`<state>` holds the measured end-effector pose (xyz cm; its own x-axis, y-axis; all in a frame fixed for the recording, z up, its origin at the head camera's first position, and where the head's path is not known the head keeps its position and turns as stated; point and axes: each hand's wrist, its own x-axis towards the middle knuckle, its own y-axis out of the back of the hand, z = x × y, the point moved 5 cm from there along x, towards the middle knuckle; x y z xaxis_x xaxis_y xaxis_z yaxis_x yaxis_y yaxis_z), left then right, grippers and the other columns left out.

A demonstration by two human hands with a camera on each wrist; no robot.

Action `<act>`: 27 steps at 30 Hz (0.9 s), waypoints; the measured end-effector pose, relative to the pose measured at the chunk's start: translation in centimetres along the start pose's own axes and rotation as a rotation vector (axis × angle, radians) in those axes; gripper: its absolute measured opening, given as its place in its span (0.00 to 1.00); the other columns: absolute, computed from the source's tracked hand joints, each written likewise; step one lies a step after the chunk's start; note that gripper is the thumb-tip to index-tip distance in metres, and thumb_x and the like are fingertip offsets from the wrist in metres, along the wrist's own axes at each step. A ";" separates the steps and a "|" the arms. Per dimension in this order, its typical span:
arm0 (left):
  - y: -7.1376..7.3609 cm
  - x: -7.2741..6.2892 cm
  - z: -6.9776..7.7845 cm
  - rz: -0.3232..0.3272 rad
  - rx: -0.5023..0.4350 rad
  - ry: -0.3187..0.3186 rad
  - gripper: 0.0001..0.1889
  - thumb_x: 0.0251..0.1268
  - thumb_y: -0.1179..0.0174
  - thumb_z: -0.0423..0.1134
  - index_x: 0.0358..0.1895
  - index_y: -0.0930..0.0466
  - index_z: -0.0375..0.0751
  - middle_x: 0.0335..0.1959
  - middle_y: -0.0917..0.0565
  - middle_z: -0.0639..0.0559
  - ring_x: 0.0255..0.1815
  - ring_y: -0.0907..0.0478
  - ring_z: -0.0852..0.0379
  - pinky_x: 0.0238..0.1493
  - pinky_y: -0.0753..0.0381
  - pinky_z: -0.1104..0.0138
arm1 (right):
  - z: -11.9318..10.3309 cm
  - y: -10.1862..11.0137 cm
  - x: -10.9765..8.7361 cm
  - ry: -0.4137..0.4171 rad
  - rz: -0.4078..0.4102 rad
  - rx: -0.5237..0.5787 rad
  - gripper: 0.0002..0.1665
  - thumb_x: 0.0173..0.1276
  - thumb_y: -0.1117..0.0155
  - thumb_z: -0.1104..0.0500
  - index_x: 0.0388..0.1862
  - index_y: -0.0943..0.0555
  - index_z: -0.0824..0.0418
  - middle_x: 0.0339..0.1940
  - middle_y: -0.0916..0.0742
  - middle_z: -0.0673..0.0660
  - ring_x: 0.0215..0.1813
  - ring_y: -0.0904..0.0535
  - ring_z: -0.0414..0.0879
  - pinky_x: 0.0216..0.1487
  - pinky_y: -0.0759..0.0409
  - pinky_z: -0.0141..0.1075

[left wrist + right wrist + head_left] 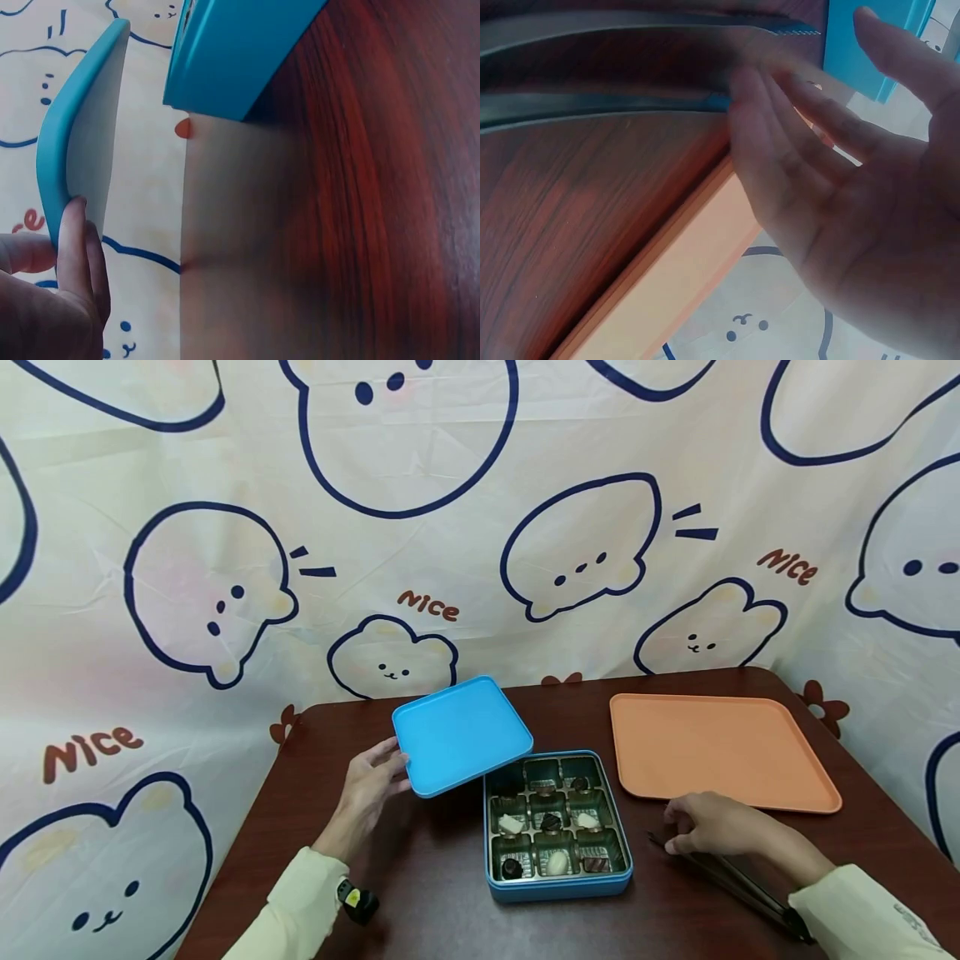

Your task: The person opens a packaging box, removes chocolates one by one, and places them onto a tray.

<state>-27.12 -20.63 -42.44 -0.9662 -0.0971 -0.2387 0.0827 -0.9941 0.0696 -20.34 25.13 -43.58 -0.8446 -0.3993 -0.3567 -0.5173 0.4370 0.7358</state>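
"So, which step are we watching here?"

"I am supposing it is the opening of the blue tin [558, 888]. It is standing on the table [435, 910] between the two hands, and its compartments are showing small dark and white pieces [551, 822]. The left hand [378, 777] is holding the lid [461, 735] in the air, and in the head view the lid is covering the tin's back left corner."

"How is that hand gripping?"

"It is pinching the lid by its left side, with the thumb lying on one face and the fingers on the other."

"And the right hand [712, 827], is it holding something?"

"I am seeing nothing gripped there. Its thumb is standing well apart from the fingers, and the fingers are bending only a little. The fingertips are hovering near the tongs [622, 103]; whether they are touching, I cannot tell, because it is blurred."

"What is the next move asking for?"

"In my opinion, it is asking for a resting place for the lid, and for a firm hold on the tongs. The orange tray [720, 747] is lying just behind that hand, perhaps waiting for the pieces."
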 end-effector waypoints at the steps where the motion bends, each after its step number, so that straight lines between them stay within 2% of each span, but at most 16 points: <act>1: 0.1 0.1 -0.1 0.004 0.001 0.002 0.29 0.75 0.45 0.35 0.75 0.40 0.35 0.67 0.28 0.34 0.55 0.18 0.46 0.47 0.13 0.61 | 0.1 0.0 -0.1 -0.007 -0.005 -0.007 0.26 0.64 0.27 0.54 0.54 0.21 0.69 0.34 0.16 0.52 0.35 0.22 0.43 0.34 0.23 0.37; 7: 0.9 0.6 -0.6 0.033 -0.011 0.015 0.29 0.76 0.45 0.36 0.76 0.40 0.35 0.67 0.27 0.34 0.54 0.18 0.48 0.47 0.13 0.62 | 0.1 0.1 -0.3 -0.029 -0.014 -0.047 0.23 0.64 0.27 0.53 0.51 0.20 0.66 0.31 0.18 0.50 0.32 0.24 0.43 0.33 0.25 0.37; 11: 1.3 1.0 -0.9 0.057 -0.008 0.020 0.30 0.76 0.46 0.36 0.76 0.41 0.35 0.67 0.28 0.34 0.55 0.19 0.48 0.47 0.13 0.63 | 0.2 0.1 -0.6 -0.030 0.015 -0.036 0.18 0.63 0.26 0.53 0.43 0.22 0.62 0.26 0.20 0.51 0.27 0.28 0.43 0.28 0.30 0.34; 15: 1.8 1.3 -1.1 0.080 -0.009 0.023 0.30 0.77 0.47 0.36 0.77 0.42 0.36 0.67 0.28 0.35 0.58 0.21 0.47 0.49 0.13 0.63 | 0.8 0.3 -1.0 -0.062 0.056 -0.076 0.22 0.59 0.24 0.50 0.36 0.28 0.60 0.22 0.26 0.52 0.23 0.34 0.43 0.25 0.38 0.33; 19: 2.2 1.6 -1.5 0.094 -0.018 0.028 0.30 0.77 0.47 0.36 0.77 0.43 0.36 0.68 0.28 0.36 0.60 0.22 0.46 0.49 0.14 0.63 | 1.4 0.6 -1.3 -0.112 0.044 -0.145 0.28 0.56 0.22 0.46 0.39 0.29 0.61 0.24 0.27 0.53 0.26 0.33 0.46 0.28 0.38 0.36; 27: 3.0 1.9 -2.0 0.104 -0.011 0.030 0.31 0.77 0.49 0.37 0.79 0.47 0.36 0.68 0.31 0.34 0.65 0.27 0.43 0.50 0.14 0.64 | 2.0 0.2 -1.8 -0.157 -0.003 -0.178 0.32 0.53 0.20 0.44 0.42 0.27 0.61 0.31 0.21 0.53 0.31 0.29 0.47 0.31 0.33 0.41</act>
<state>-28.23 -23.91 -44.60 -0.9445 -0.2014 -0.2595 0.1853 -0.9790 0.0854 -19.19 27.60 -43.90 -0.8611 -0.2643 -0.4343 -0.4996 0.2815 0.8193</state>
